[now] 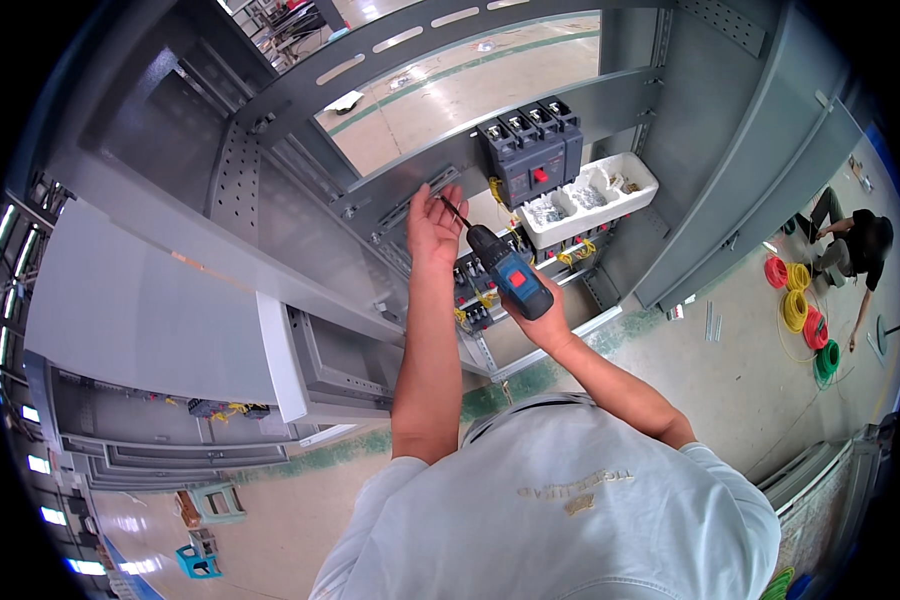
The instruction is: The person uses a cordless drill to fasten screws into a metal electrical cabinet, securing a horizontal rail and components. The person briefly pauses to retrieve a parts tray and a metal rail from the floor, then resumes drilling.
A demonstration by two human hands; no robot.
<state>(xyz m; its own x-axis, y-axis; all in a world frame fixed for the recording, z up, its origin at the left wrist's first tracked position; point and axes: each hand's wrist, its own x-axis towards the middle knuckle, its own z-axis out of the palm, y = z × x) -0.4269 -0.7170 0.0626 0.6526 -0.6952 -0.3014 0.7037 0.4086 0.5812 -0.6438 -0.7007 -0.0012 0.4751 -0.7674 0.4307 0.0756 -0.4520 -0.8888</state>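
My right hand (545,318) is closed around the grip of a blue-and-black cordless drill (511,272). The drill's long thin bit (456,212) points up and left to a slotted metal rail (417,203) on a grey crossbar. Beside the bit's tip is my left hand (435,232), palm toward me, its fingers apart and loosely curled. Whether a small screw lies between them is too small to tell. To the right, a dark grey circuit breaker (535,155) with a red switch is mounted on the crossbar.
A white foam tray (592,205) of small hardware sits below the breaker. Smaller breakers (478,317) with yellow wires are lower in the grey cabinet (670,170). Right, another person (852,245) crouches by coloured wire coils (795,310). Stools (217,503) stand lower left.
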